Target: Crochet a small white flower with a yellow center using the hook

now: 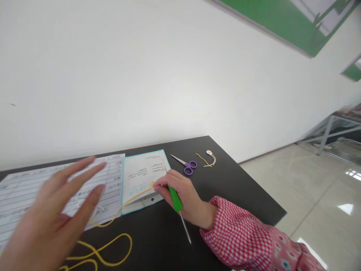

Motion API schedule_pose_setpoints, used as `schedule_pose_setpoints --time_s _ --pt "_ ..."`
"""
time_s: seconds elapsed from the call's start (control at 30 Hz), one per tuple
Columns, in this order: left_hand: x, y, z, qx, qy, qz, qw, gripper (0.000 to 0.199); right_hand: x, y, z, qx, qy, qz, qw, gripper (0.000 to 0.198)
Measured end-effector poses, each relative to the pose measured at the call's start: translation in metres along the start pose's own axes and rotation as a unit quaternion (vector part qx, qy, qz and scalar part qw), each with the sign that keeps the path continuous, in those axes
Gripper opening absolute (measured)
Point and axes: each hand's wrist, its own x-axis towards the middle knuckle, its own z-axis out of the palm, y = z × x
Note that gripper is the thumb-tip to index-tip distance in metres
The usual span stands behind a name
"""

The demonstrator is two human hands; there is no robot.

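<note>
My right hand [186,190] is closed around the green handle of a crochet hook [175,198], whose metal shaft slants down toward me. At its fingertips is a small loop of yellow yarn [131,245]. From there the strand runs left across a booklet and falls in loose coils on the black table [158,241]. My left hand [62,210], slightly blurred, hovers over the printed sheets at the left with its fingers apart. No yarn shows between those fingers.
Purple-handled scissors [188,165] lie beyond my right hand, beside a small white-and-yellow crocheted piece [209,153] with yarn tails. A turquoise-edged booklet [141,169] and a printed paper sheet [113,188] cover the table's left part. A white wall [141,75] rises behind.
</note>
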Motion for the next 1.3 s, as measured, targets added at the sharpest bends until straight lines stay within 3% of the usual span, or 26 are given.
schedule_pose_setpoints --time_s 0.07,0.1,0.17,0.23,0.3,0.33,0.37,0.4,0.43,0.53,0.57,0.63,0.7,0.77,0.83,0.93,0.97,1.0,1.03,1.07,1.17,1.2,1.23,1.3 --pt "-0.011 0.029 0.018 -0.185 -0.082 -0.034 0.979 0.030 -0.004 -0.006 0.005 0.010 -0.014 0.000 1.000 0.012" --pt "-0.017 0.039 0.026 -0.290 -0.108 -0.097 0.946 0.028 -0.005 -0.008 0.007 0.015 -0.018 0.002 1.000 0.012" --pt "-0.025 0.050 0.035 -0.484 -0.155 -0.180 0.842 0.028 -0.009 -0.010 0.011 0.026 -0.022 0.009 0.999 0.012" --pt "-0.026 0.050 0.036 -0.636 -0.187 -0.244 0.708 0.032 -0.011 -0.008 0.015 0.034 -0.022 0.016 0.999 0.013" --pt "-0.022 0.046 0.029 -0.736 -0.199 -0.260 0.593 0.030 -0.012 -0.005 0.020 0.038 -0.031 0.024 0.999 0.013" --pt "-0.019 0.044 0.024 -0.766 -0.196 -0.248 0.560 0.029 -0.013 -0.003 0.021 0.039 -0.037 0.028 0.998 0.013" --pt "-0.016 0.042 0.019 -0.783 -0.186 -0.225 0.549 0.029 -0.013 -0.002 0.023 0.039 -0.041 0.032 0.998 0.013" --pt "-0.014 0.041 0.015 -0.786 -0.172 -0.196 0.561 0.031 -0.013 -0.002 0.024 0.038 -0.043 0.036 0.998 0.013" --pt "-0.013 0.040 0.013 -0.771 -0.157 -0.168 0.595 0.034 -0.014 -0.002 0.025 0.037 -0.045 0.039 0.998 0.013" --pt "-0.018 0.040 0.016 -0.643 -0.129 -0.114 0.747 0.042 -0.015 -0.006 0.023 0.031 -0.048 0.032 0.998 0.015" --pt "-0.022 0.040 0.020 -0.596 -0.135 -0.110 0.784 0.040 -0.016 -0.008 0.022 0.030 -0.052 0.022 0.998 0.014" --pt "-0.032 0.041 0.028 -0.544 -0.162 -0.117 0.815 0.037 -0.019 -0.010 0.020 0.028 -0.064 -0.005 0.998 0.010" --pt "-0.039 0.042 0.036 -0.546 -0.194 -0.139 0.803 0.038 -0.022 -0.010 0.017 0.025 -0.072 -0.028 0.997 0.010" --pt "-0.040 0.044 0.038 -0.579 -0.208 -0.162 0.771 0.040 -0.024 -0.008 0.016 0.021 -0.070 -0.038 0.997 0.013" --pt "-0.036 0.046 0.036 -0.644 -0.214 -0.186 0.711 0.042 -0.025 -0.006 0.015 0.021 -0.062 -0.032 0.997 0.011" --pt "-0.025 0.046 0.023 -0.755 -0.221 -0.202 0.584 0.045 -0.023 -0.006 0.017 0.034 -0.056 -0.001 0.998 0.009" --pt "-0.022 0.045 0.018 -0.778 -0.213 -0.197 0.557 0.044 -0.022 -0.006 0.018 0.040 -0.058 0.015 0.997 0.009" --pt "-0.019 0.045 0.014 -0.787 -0.199 -0.186 0.553 0.043 -0.021 -0.007 0.019 0.048 -0.059 0.033 0.997 0.011" --pt "-0.017 0.044 0.010 -0.779 -0.180 -0.170 0.575 0.043 -0.020 -0.008 0.020 0.057 -0.062 0.053 0.995 0.013" --pt "-0.017 0.044 0.007 -0.749 -0.160 -0.151 0.625 0.044 -0.019 -0.010 0.021 0.067 -0.064 0.074 0.993 0.016" --pt "-0.021 0.043 0.008 -0.490 -0.150 -0.072 0.856 0.049 -0.016 -0.013 0.022 0.096 -0.067 0.129 0.985 0.025" --pt "-0.024 0.043 0.012 -0.365 -0.167 -0.043 0.915 0.044 -0.016 -0.013 0.022 0.104 -0.067 0.141 0.982 0.027" --pt "-0.028 0.042 0.017 -0.254 -0.174 -0.021 0.951 0.037 -0.017 -0.013 0.022 0.111 -0.067 0.149 0.980 0.029" --pt "-0.035 0.038 0.028 -0.115 -0.180 0.004 0.977 0.029 -0.019 -0.013 0.024 0.119 -0.068 0.157 0.978 0.031"
